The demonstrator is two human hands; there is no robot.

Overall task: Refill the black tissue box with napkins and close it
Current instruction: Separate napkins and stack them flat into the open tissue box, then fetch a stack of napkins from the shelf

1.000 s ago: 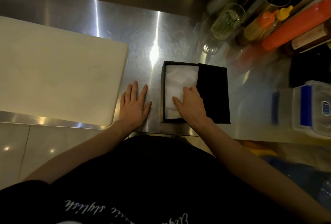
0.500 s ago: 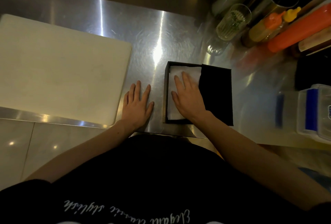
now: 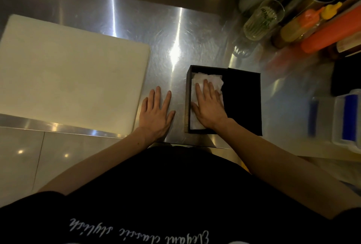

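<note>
The black tissue box [image 3: 242, 99] sits on the steel counter near its front edge, its black lid covering the right half. White napkins [image 3: 209, 78] fill the uncovered left half, their top edge crumpled. My right hand [image 3: 210, 105] lies flat on the napkins with fingers spread, pressing down, and hides their middle. My left hand [image 3: 156, 113] rests flat on the counter just left of the box, apart from it and holding nothing.
A large white cutting board [image 3: 68, 74] covers the counter's left side. At the back right stand a drinking glass [image 3: 263, 19], sauce bottles [image 3: 304, 23] and a metal canister. A clear plastic container with blue clips [image 3: 347, 120] sits at the right.
My right hand slid from the near end of the napkins further into the box and flattened on them. The napkins' top edge now looks crumpled. My left hand stayed put.
</note>
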